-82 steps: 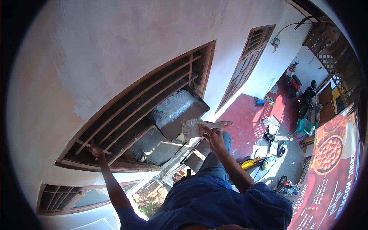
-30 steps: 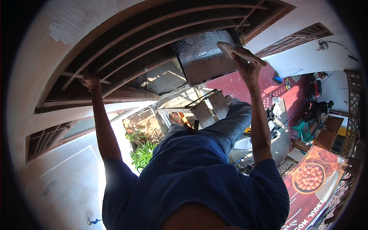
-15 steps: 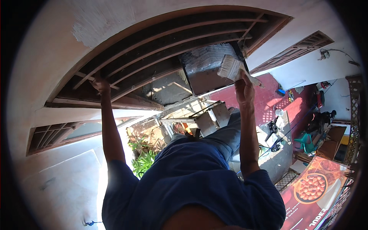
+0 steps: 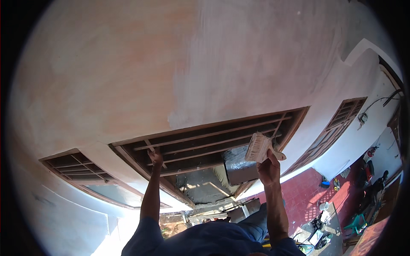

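Observation:
My left hand [image 4: 156, 158] is raised and wrapped round a brown bar of the window grille [image 4: 213, 133]. In my right hand [image 4: 269, 170], held up before the right part of that grille, is a wide paintbrush [image 4: 257, 148]. Its pale, paint-coated bristles point up and left, and its handle sticks out to the right of my fingers. The brush is apart from the wall [image 4: 239, 72]. That wall shows a peach-tan area on the left and a paler, streaky coat on the right. Behind the brush, a dark rectangular tray-like thing [image 4: 243, 173] has a shiny, plastic-looking upper part.
Smaller barred windows flank the grille, one at left [image 4: 77, 164] and one at right [image 4: 341, 121]. Far below lies a red tiled floor [image 4: 294, 198]. On it, at right, are a white bucket [image 4: 324, 206], a green plastic stool [image 4: 355, 224] and a motorbike [image 4: 376, 187].
The view has tilted up, showing much more wall above the grille. My left hand stays on the grille, and my right still holds the paintbrush, its bristles now turned more upward.

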A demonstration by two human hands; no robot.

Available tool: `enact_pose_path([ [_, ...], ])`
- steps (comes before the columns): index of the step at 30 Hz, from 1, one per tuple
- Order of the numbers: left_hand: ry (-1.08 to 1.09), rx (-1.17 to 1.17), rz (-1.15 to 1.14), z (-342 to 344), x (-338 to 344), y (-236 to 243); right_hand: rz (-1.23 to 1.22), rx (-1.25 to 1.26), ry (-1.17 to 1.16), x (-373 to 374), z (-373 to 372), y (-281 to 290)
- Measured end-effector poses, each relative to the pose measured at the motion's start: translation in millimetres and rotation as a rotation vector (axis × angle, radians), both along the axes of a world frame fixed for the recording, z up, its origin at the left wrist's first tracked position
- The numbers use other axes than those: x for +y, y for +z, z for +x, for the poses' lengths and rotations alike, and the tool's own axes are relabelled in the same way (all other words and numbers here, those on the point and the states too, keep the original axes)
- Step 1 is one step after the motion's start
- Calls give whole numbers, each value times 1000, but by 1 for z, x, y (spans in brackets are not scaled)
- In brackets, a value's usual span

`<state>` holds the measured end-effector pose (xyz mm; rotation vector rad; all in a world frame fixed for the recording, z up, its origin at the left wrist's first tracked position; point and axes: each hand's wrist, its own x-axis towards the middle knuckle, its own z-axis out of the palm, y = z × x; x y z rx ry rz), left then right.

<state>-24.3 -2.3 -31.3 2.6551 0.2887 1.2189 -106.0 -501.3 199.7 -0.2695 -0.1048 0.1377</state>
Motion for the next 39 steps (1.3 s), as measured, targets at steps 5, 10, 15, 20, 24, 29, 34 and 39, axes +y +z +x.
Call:
enact_pose_path([
  [5, 55, -247, 11, 9, -39, 26, -412, -592, -312, 29, -3, 161],
  [10, 60, 22, -99, 20, -64, 46, -801, -1087, -873, 64, 3, 311],
  [15, 110, -143, 113, 34, -49, 12, -829, -1508, -1250, 98, 15, 439],
  [20, 115, -208, 132, 33, -47, 5, -837, -1777, -1813, 111, 32, 517],
  [24, 145, -136, 159, 28, -57, 21, -934, -1838, -1856, 124, 38, 534],
  [29, 179, -263, 131, 25, -57, 25, -962, -1987, -2062, 136, 45, 533],
  [34, 159, -212, 146, 19, -61, 32, -914, -2165, -1848, 120, 39, 519],
  [39, 138, -275, 150, 21, -61, 31, -1004, -1855, -2115, 108, 33, 549],
])
